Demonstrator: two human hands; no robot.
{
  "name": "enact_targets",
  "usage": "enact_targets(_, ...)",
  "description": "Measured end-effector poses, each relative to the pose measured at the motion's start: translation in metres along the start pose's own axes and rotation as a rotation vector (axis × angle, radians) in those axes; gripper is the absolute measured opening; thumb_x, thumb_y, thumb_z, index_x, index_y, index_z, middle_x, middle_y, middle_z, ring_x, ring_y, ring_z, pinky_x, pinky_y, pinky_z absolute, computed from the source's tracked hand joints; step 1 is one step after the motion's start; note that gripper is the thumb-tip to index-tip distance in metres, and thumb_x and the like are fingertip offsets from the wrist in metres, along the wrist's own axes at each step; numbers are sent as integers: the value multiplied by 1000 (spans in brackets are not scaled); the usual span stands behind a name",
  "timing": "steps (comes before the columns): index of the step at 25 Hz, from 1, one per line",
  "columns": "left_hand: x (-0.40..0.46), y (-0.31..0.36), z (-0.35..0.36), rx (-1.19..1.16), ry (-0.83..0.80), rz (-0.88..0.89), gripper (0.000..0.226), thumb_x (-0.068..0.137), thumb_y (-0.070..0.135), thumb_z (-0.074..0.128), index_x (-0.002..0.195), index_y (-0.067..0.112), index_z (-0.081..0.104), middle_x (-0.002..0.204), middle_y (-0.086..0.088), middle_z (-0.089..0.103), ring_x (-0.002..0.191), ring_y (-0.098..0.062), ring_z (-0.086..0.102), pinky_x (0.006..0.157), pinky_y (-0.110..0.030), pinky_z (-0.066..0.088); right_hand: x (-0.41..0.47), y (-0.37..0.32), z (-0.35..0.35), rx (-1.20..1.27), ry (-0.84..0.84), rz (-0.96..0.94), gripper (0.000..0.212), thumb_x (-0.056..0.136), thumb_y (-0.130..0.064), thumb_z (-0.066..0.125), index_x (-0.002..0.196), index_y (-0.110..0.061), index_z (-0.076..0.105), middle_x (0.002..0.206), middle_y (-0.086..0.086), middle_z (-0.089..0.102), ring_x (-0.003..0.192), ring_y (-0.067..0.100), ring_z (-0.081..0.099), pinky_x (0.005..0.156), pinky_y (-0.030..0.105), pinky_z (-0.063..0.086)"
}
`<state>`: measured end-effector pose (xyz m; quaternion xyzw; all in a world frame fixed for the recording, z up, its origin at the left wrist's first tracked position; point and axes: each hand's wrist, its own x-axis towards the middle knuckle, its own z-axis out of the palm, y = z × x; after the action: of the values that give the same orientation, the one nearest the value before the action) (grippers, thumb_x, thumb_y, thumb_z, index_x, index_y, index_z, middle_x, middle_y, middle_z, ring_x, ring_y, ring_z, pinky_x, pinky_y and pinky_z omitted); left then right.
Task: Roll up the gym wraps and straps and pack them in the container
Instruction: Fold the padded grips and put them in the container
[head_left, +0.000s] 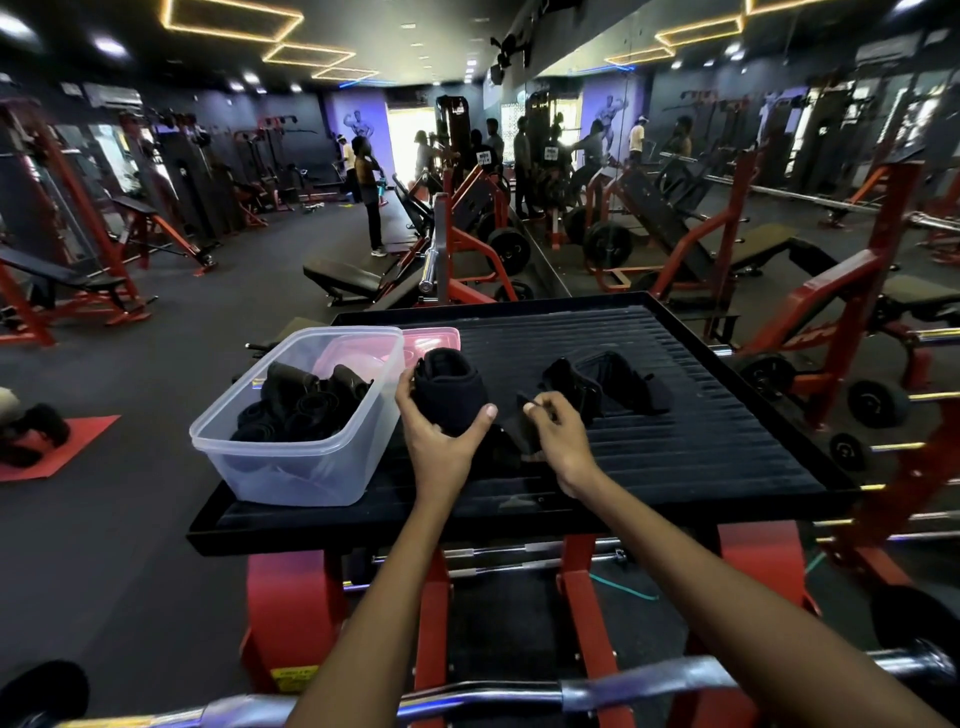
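My left hand (439, 439) grips a thick black rolled wrap (448, 387) just right of the clear plastic container (291, 467). My right hand (558, 434) pinches the loose end of that wrap's black strap (524, 434), which lies on the platform. Several rolled black wraps (301, 410) lie inside the container. Another unrolled black wrap (605, 382) lies on the ribbed black platform (701, 447) to the right of my hands.
The pink lid (434, 338) lies behind the container. The platform sits on a red frame, with a chrome barbell (363, 701) across the foreground. Gym machines, benches and several people fill the room beyond; a red mat (67, 441) lies on the floor at left.
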<state>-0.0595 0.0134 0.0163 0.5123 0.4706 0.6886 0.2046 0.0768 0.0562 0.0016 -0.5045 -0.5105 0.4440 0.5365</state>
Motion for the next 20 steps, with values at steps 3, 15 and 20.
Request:
enact_targets(3, -3, -4, 6, 106, -67, 33, 97, 59, 34, 81, 137, 20, 26, 141, -5, 39, 131, -19, 40, 111, -39, 35, 5, -5, -5, 145, 64, 13, 12, 95, -20, 49, 84, -25, 47, 83, 0, 47, 75, 16, 49, 59, 37, 48)
enact_targets(15, 3, -8, 4, 3, 26, -34, 69, 61, 39, 75, 116, 33, 35, 117, 10, 50, 114, -11, 51, 104, -30, 39, 8, -8, -10, 622, -229, 247, 12, 92, -18, 57, 90, -9, 63, 77, 2, 71, 70, 11, 68, 65, 22, 57)
enact_targets(20, 0, -2, 3, -43, 91, 4, 69, 63, 38, 71, 119, 25, 33, 115, 21, 44, 109, 5, 47, 100, -20, 38, 4, 6, -4, 46, -190, 142, 35, 89, -49, 53, 84, -17, 64, 79, 0, 68, 73, 18, 65, 64, 38, 53)
